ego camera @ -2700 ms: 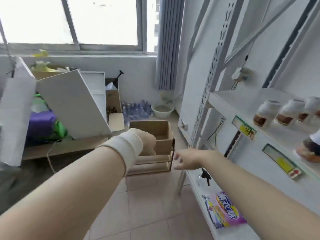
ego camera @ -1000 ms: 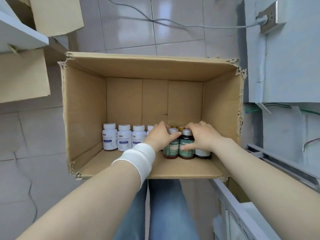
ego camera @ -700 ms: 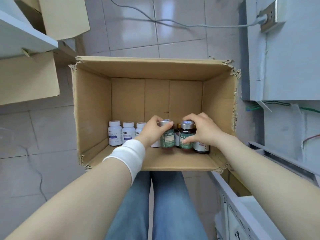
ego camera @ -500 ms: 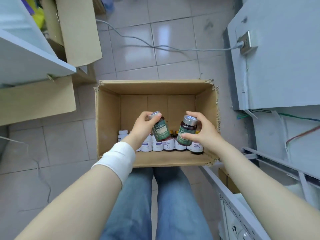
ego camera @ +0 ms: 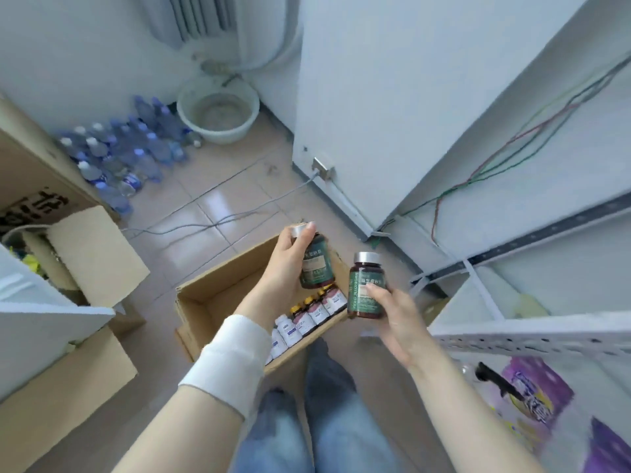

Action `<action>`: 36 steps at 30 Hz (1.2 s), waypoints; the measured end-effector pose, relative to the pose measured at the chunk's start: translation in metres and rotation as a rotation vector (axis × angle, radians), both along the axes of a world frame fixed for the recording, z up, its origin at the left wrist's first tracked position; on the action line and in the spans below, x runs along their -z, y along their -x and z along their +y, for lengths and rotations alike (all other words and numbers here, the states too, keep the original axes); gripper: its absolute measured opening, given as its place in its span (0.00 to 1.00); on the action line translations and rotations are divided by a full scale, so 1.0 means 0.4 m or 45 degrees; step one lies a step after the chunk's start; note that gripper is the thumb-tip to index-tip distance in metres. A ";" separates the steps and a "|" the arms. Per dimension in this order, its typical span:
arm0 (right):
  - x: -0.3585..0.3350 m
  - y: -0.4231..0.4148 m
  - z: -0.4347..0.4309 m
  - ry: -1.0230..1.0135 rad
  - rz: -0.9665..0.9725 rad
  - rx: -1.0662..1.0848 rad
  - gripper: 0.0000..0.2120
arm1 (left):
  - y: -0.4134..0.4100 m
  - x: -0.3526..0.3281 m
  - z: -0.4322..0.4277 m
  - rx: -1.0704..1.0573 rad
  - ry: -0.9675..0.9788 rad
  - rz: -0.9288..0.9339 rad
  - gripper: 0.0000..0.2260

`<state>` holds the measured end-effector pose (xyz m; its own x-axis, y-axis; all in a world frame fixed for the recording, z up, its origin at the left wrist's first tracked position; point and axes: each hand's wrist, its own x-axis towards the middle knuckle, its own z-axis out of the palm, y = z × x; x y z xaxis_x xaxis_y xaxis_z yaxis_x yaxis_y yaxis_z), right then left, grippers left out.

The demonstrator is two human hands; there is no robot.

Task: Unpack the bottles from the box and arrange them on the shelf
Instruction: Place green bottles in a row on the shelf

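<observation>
Two bottles in our hands, lifted clear above the box.

Our left hand (ego camera: 286, 268) wraps one green-labelled bottle (ego camera: 316, 266) at frame centre; our right hand (ego camera: 392, 315) holds the other bottle (ego camera: 366, 290) just right of it. More bottles line the box (ego camera: 218, 295) below. We judge this the carrying step: next, swing right to the shelf (ego camera: 532, 331) and stand both upright.

Plastic water bottles (ego camera: 126, 155) crowd the floor beside a pale basin (ego camera: 218, 112)
</observation>
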<state>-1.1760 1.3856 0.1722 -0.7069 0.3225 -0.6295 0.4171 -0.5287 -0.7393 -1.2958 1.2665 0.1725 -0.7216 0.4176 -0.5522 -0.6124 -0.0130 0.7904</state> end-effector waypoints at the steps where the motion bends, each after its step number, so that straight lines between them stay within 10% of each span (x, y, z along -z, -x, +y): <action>1: -0.024 -0.038 -0.008 0.042 0.040 0.071 0.10 | -0.015 -0.035 0.016 0.057 -0.041 0.027 0.12; 13: -0.275 -0.555 0.039 -0.098 0.372 0.653 0.17 | -0.429 -0.369 0.245 0.716 -0.432 0.369 0.07; 18: -0.364 -0.854 0.064 -0.270 0.423 0.803 0.38 | -0.730 -0.488 0.339 0.897 -0.550 0.439 0.07; 22: -0.430 -1.164 0.088 -0.412 0.467 0.923 0.29 | -1.033 -0.559 0.408 0.963 -0.661 0.469 0.08; 36: -0.587 -1.955 0.263 -0.771 0.449 1.408 0.44 | -1.848 -0.742 0.696 1.489 -0.754 0.626 0.11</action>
